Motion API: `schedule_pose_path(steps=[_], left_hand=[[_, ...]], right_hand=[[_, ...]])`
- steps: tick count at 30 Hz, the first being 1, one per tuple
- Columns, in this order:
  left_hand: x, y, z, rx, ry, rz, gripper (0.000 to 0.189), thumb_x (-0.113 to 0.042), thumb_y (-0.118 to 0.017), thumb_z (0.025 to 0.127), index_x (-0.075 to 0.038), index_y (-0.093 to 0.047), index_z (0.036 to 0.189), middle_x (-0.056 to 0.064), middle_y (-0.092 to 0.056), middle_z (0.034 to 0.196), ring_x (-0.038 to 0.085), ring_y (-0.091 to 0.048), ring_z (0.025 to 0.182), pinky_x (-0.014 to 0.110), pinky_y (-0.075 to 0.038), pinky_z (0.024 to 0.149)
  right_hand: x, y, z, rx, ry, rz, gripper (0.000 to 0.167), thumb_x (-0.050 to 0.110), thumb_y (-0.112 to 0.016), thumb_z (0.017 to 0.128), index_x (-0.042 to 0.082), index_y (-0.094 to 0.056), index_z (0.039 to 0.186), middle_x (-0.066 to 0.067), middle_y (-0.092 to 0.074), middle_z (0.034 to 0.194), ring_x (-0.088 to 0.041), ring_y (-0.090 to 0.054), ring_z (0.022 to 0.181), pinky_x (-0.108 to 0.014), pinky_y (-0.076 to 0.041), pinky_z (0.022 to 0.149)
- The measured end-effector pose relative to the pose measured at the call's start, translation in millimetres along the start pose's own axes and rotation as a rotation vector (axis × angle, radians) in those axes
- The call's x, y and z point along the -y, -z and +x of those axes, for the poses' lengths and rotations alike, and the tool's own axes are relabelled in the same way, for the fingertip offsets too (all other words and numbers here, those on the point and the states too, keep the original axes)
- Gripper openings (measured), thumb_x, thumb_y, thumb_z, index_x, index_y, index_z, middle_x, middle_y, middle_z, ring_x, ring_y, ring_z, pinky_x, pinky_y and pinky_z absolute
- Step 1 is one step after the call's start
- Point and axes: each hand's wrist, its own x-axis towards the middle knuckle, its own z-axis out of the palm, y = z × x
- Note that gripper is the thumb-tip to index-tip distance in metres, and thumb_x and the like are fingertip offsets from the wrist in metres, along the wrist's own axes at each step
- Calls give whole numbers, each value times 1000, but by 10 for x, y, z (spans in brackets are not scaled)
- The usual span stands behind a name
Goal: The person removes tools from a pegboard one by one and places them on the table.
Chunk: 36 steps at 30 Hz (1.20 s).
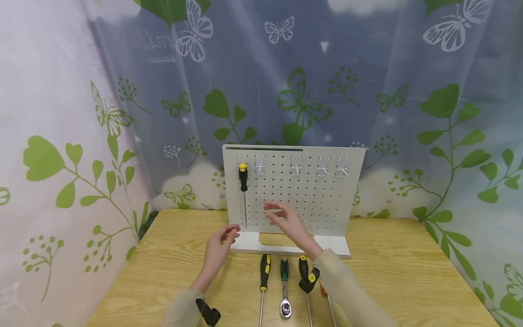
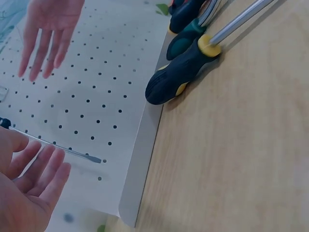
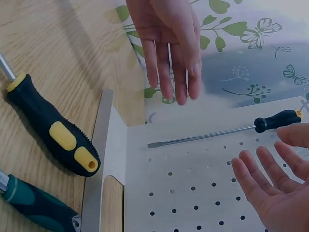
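A screwdriver [image 1: 243, 178] with a black handle and yellow end hangs at the pegboard's left, its flat blade pointing down. My left hand [image 1: 219, 247] is near the lower left of the white pegboard [image 1: 327, 204], close to that blade, holding nothing. In front of the board's middle is my right hand [image 1: 289, 223], also free, with loosely bent fingers. On the table lie a black-and-yellow screwdriver [image 1: 265, 272], a green-handled ratchet wrench [image 1: 284, 290] and another black-and-yellow screwdriver [image 1: 303, 268]. An orange-handled tool [image 1: 323, 290] is partly hidden by my right sleeve.
Several clear hooks, including one hook [image 1: 296, 167] near the middle, line the pegboard's top. The board's white base [image 1: 245, 243] stands on the wooden table [image 1: 408, 272]. A patterned curtain [image 1: 253, 68] hangs behind and at both sides.
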Motion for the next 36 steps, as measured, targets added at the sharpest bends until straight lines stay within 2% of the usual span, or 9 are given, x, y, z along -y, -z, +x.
schedule_pose_path(steps=[4,12,22,27,31,33,36], left_hand=[[28,-53,134,-24,-13,-6,28,-14,-60,103,5,-67,122,22,-71,118,36,-71,101,32,-61,84],[83,-172,358,-80,-10,-15,28,-12,-58,104,6,-64,125,24,-70,119,37,-70,104,25,-60,84],[131,-283,536,-92,-20,-31,27,0,-53,104,18,-59,123,34,-65,119,50,-65,106,14,-52,77],[131,-306,561,-81,17,-2,29,-5,-53,105,14,-60,126,31,-66,121,45,-66,107,20,-55,80],[150,-306,569,-64,32,-29,29,-10,-56,105,8,-62,126,26,-68,120,40,-67,109,23,-56,82],[101,-301,545,-50,37,-58,29,-11,-56,105,8,-62,126,27,-67,120,41,-66,109,32,-59,86],[98,-312,523,-41,61,-97,30,-11,-54,106,9,-61,127,28,-66,120,42,-65,109,44,-59,89]], right_hand=[[2,-35,75,-11,8,20,42,13,-61,103,3,-54,143,-18,-62,133,-35,-64,114,-37,-59,94],[8,-108,183,-15,25,23,44,5,-55,104,-6,-47,146,-31,-55,138,-45,-60,118,-47,-56,99],[37,-137,275,-8,36,58,43,14,-59,104,3,-52,145,-20,-60,137,-40,-62,117,-41,-57,97],[79,-168,354,-14,33,61,44,16,-59,104,5,-52,146,-16,-60,138,-35,-62,118,-41,-57,97],[99,-195,417,-19,44,83,45,14,-58,104,2,-49,147,-20,-59,139,-38,-61,119,-43,-56,99],[194,-187,408,-5,39,96,45,12,-56,105,-2,-47,147,-24,-56,140,-41,-59,122,-44,-55,101],[205,-208,443,-14,32,100,45,12,-56,105,0,-47,147,-22,-56,141,-40,-58,123,-47,-53,103]])
